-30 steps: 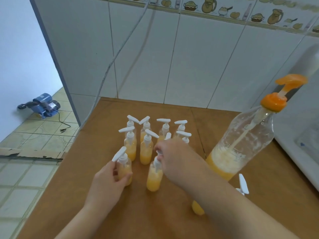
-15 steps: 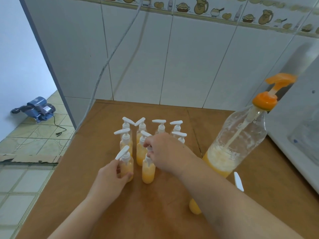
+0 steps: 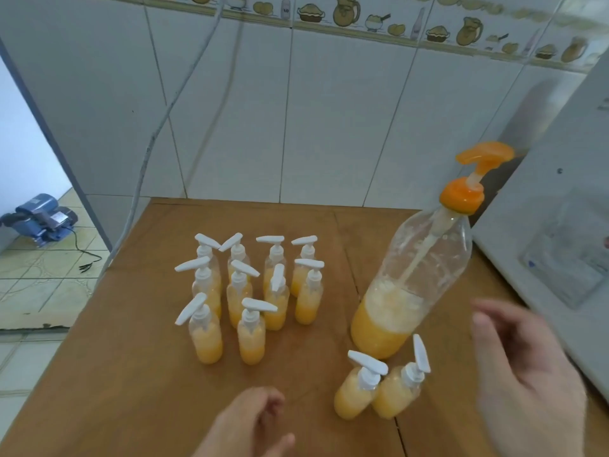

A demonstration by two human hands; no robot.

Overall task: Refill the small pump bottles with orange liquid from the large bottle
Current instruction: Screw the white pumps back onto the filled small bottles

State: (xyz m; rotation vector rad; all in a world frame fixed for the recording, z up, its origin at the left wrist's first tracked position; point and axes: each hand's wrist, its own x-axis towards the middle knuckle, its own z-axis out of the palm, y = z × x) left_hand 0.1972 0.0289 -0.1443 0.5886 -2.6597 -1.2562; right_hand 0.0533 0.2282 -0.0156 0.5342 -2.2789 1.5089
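Nearest, left hand (image 3: 250, 423) is sitting low at the frame's bottom edge, wrist cut off; fingers (image 3: 273, 407) loosely curled, holding nothing. Right hand (image 3: 527, 374) is hovering at lower right, motion-blurred, fingers (image 3: 494, 319) spread and relaxed, grasping nothing, apart from every bottle; forearm running out of frame.

Between the hands, two small pump bottles (image 3: 379, 387) are standing side by side, touching, each holding orange liquid under a white pump head. Just behind them the large bottle (image 3: 408, 285) is standing on the table (image 3: 131, 374), looking tilted under the wide lens; orange liquid sits in its lowest part with pale foam above, orange pump (image 3: 474, 173) on top.

Left of centre, a cluster of ten small bottles (image 3: 250, 291) is standing upright in rough rows; rear ones partly hidden behind front ones, so fill levels there are hard to read.

Farther off, a white appliance (image 3: 560, 225) is being cropped by the right edge. Tiled wall (image 3: 329, 127) behind, cable (image 3: 164, 117) hanging down it. On the floor far left, a blue machine (image 3: 39, 216), partly cut off.
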